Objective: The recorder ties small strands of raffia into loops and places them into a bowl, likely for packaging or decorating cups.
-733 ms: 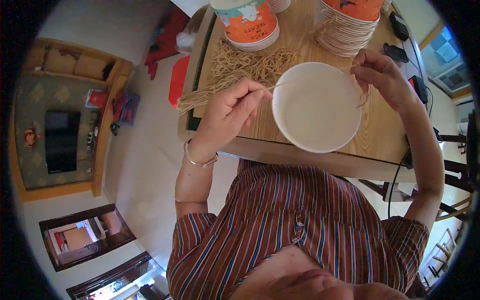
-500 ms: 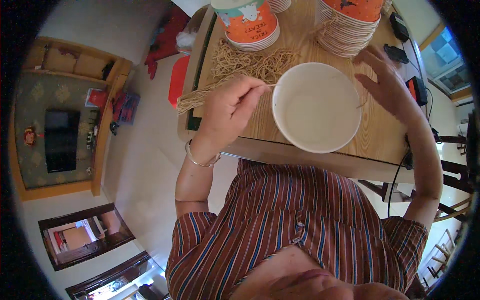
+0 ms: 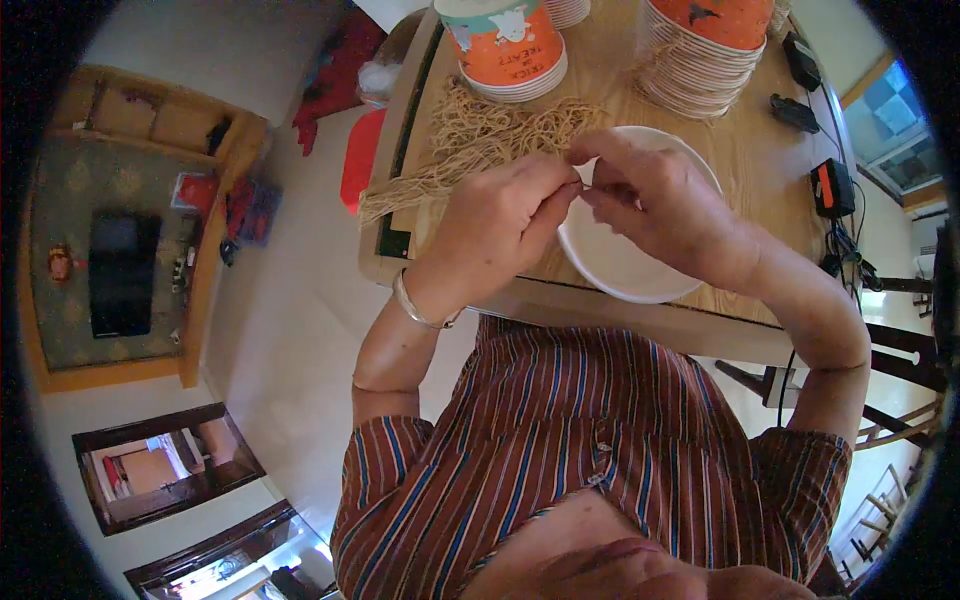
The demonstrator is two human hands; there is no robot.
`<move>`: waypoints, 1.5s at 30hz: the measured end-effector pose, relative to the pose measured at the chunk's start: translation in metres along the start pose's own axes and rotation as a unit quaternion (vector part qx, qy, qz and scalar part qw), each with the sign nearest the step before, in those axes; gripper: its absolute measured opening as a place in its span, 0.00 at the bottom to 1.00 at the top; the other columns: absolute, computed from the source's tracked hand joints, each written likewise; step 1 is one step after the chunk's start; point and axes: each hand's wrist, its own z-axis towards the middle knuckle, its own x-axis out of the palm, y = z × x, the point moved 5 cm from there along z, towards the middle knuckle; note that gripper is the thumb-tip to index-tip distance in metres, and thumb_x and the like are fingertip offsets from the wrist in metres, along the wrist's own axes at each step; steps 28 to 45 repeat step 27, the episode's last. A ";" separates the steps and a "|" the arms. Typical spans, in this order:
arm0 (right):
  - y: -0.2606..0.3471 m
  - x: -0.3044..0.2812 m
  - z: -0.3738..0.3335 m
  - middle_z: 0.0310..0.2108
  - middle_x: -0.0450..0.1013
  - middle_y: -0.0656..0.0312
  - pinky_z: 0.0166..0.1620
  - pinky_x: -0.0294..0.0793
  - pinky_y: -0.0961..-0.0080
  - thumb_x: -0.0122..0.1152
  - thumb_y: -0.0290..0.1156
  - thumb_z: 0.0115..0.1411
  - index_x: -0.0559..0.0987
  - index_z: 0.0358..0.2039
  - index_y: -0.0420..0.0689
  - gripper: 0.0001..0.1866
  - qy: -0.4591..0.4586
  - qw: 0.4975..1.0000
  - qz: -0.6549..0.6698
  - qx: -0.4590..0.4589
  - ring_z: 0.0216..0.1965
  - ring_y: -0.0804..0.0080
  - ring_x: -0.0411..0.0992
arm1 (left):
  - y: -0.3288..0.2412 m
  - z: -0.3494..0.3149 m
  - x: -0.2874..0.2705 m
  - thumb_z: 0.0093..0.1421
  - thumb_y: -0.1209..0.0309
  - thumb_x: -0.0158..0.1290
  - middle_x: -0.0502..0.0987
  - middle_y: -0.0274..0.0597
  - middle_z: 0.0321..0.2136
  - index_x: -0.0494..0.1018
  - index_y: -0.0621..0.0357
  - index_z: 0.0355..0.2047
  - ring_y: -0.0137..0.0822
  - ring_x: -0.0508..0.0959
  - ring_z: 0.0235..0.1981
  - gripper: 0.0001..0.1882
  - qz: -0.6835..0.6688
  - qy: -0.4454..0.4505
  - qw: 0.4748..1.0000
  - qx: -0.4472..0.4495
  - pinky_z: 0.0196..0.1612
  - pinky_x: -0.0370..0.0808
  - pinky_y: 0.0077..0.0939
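A white paper bucket [image 3: 632, 283] stands at the table's near edge, its opening facing me. At its left rim my left hand [image 3: 507, 212] is closed in a pinch on the end of a thin tan cord, mostly hidden by the fingers. Fingertip to fingertip with it, my right hand [image 3: 668, 203] reaches over the opening and pinches at the same spot, covering much of the bucket's inside. Behind my left hand, a loose bundle of tan cords [image 3: 475, 130] spreads over the tabletop, with straight ends trailing to the left edge.
An orange and teal stack of paper buckets [image 3: 510, 55] stands at the far left. Another tall stack [image 3: 700, 75], with cords hanging on its side, is at the far right. Black adapters [image 3: 832, 188] and cables line the right edge. A red stool [image 3: 362, 155] is beyond the left edge.
My right hand has come in from the bucket's right side across its opening and met my left hand at the left rim. My left hand has shifted slightly right.
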 end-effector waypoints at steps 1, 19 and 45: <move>-0.003 0.001 -0.001 0.25 0.76 0.48 0.33 0.76 0.57 0.56 0.27 0.58 0.70 0.47 0.43 0.15 -0.008 1.000 0.000 -0.012 0.29 0.48 0.77 | 0.001 -0.001 0.000 0.59 0.74 0.52 0.77 0.51 0.31 0.73 0.62 0.36 0.51 0.78 0.30 0.06 0.000 -0.002 1.000 -0.001 0.32 0.74 0.39; -0.031 0.012 -0.011 0.26 0.74 0.67 0.33 0.72 0.81 0.57 0.28 0.62 0.79 0.36 0.41 0.06 0.010 0.972 0.215 0.092 0.29 0.85 0.69 | 0.032 -0.013 0.007 0.58 0.76 0.56 0.77 0.43 0.26 0.77 0.62 0.34 0.33 0.77 0.25 0.04 -0.197 -0.001 0.970 -0.141 0.30 0.72 0.24; -0.017 -0.001 -0.008 0.38 0.77 0.58 0.39 0.76 0.73 0.64 0.32 0.57 0.74 0.49 0.46 0.19 -0.018 0.996 0.046 0.079 0.37 0.69 0.76 | 0.021 -0.011 0.001 0.59 0.75 0.56 0.78 0.41 0.29 0.78 0.58 0.38 0.33 0.79 0.30 0.07 -0.019 -0.002 0.999 -0.051 0.34 0.75 0.29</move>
